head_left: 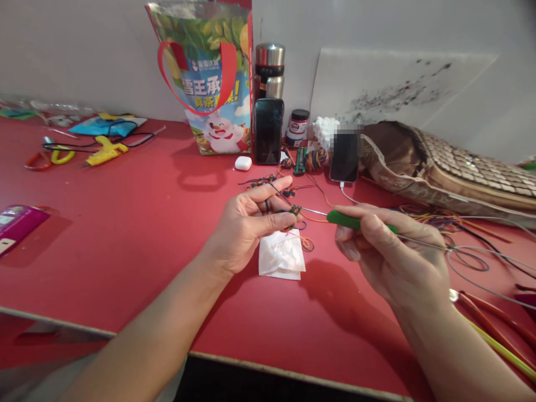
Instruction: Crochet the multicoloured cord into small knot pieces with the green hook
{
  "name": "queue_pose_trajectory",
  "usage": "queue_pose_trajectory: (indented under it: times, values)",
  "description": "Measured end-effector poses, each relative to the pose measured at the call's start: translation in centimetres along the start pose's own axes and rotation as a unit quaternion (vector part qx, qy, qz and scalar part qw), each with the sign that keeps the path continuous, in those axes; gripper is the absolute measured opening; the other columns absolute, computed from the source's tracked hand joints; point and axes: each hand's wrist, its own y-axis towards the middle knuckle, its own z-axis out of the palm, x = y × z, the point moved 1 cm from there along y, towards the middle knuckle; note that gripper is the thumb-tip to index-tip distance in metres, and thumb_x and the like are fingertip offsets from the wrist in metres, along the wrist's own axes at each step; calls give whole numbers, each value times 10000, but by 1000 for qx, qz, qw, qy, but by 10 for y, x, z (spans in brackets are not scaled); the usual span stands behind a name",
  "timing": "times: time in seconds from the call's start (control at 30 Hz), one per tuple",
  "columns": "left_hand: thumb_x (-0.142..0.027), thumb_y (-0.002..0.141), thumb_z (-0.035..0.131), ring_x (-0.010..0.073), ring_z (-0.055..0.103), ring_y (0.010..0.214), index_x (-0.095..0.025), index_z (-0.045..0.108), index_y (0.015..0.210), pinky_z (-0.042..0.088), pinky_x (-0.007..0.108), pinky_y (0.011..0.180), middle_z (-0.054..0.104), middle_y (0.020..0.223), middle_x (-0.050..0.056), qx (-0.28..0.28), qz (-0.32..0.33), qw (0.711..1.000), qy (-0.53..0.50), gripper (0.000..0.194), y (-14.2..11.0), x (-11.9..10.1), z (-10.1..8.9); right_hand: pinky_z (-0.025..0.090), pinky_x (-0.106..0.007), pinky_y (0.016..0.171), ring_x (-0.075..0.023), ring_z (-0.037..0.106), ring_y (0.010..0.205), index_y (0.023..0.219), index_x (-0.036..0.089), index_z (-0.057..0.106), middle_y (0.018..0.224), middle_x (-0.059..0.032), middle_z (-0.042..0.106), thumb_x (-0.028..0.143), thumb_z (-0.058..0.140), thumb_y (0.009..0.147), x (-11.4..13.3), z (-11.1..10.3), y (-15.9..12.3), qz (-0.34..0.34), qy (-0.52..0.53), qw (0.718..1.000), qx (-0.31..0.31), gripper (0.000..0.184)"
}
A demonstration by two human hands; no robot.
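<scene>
Between thumb and fingers, my left hand pinches a small dark multicoloured piece of crochet work. A strand of dark yarn runs over its raised index finger. My right hand grips a crochet hook by its green handle, and the thin metal shaft points left, its tip at the crochet piece. Behind the left hand lie more multicoloured crocheted bits. A loose orange yarn end curls beside a folded white paper packet under the hands.
At the back stand a drinks bag, a steel flask, a black phone, a jar and a charging phone. A yarn ball lies near them. Left are a yellow glue gun and scissors; red-handled pliers lie right.
</scene>
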Motion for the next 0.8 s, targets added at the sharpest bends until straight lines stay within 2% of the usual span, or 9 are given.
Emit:
queue_pose_trajectory:
  times: [0.17,0.43,0.8]
  values:
    - [-129,633,976,109,658,651,-191,854,1093,516,237,675,750,707,-1,2,-3,1000,-7,480,-1,-1,1,480,-258,444,-140,624,572,975,263,898,709,-51,768,342,864,888,1,-1,0,-12,3,1000,6,122]
    - [-115,639,976,92,669,645,-202,851,1102,535,212,677,763,717,-10,7,4,1000,-2,488,0,0,-1,529,-267,505,-148,660,635,1061,281,889,773,-54,786,304,806,947,0,-9,-3,-39,-47,998,30,143]
    - [-152,668,968,104,661,642,-182,840,1141,525,232,663,760,698,1,16,-13,1000,0,490,-1,-2,-3,514,-249,472,-144,659,623,1062,286,891,775,-60,793,307,805,948,5,-11,-2,-25,-53,997,42,144]
